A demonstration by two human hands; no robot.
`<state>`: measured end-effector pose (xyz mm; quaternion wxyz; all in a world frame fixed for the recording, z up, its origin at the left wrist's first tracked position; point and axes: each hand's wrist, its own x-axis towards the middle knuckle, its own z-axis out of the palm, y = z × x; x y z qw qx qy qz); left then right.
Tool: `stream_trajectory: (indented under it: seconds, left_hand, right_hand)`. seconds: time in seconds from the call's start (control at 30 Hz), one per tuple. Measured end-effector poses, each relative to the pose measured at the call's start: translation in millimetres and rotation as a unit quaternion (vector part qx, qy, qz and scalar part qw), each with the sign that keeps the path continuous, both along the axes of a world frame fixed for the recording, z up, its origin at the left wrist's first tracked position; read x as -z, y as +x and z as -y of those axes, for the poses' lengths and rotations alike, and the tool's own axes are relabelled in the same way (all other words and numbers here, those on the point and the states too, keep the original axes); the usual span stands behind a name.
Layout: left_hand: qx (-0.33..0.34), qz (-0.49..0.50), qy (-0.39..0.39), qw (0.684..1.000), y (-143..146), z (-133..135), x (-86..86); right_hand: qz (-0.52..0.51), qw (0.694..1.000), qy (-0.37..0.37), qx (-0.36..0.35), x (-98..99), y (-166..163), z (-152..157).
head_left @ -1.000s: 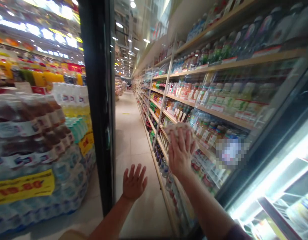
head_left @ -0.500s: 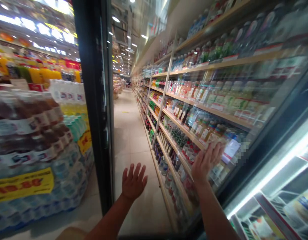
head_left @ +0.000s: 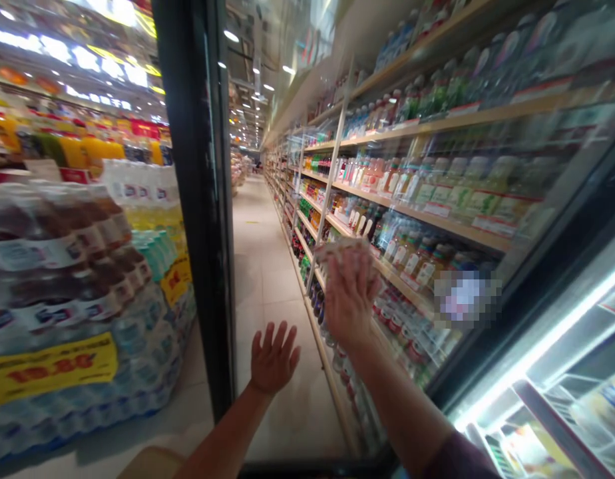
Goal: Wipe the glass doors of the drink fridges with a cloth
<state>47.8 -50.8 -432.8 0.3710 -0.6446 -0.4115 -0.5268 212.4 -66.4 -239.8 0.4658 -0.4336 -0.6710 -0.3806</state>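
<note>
In the middle of the head view, my left hand (head_left: 274,359) lies flat with its fingers spread against the glass door (head_left: 287,426). It holds nothing. Higher up and to the right, my right hand (head_left: 351,303) presses a pale, patterned cloth (head_left: 343,247) onto the same pane. Part of the cloth sticks out beyond the fingertips, and the rest is hidden under the palm. The cloth and fingers are slightly blurred. A dark door frame (head_left: 200,199) runs down the left side of the glass.
Through the glass show shelves of bottled drinks (head_left: 422,259) and a tiled aisle floor (head_left: 247,259). On the left stand stacked drink packs (head_left: 52,273) with a yellow price sign (head_left: 52,369). A lit cooler interior (head_left: 562,412) opens at the lower right. A blurred patch covers a label.
My right hand has slid left across the glass with the cloth. My left hand stays flat in nearly the same spot. The door frame appears slightly further right.
</note>
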Motion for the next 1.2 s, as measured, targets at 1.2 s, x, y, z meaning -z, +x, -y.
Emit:
stream_trajectory:
  seconds: [1.2]
  left_hand:
    - [0.0,-0.021,-0.007,1.0,-1.3,3.2,-6.0]
  right_hand:
    - [-0.211,0.966,0.086,0.118,-50.1,198.3,-14.1]
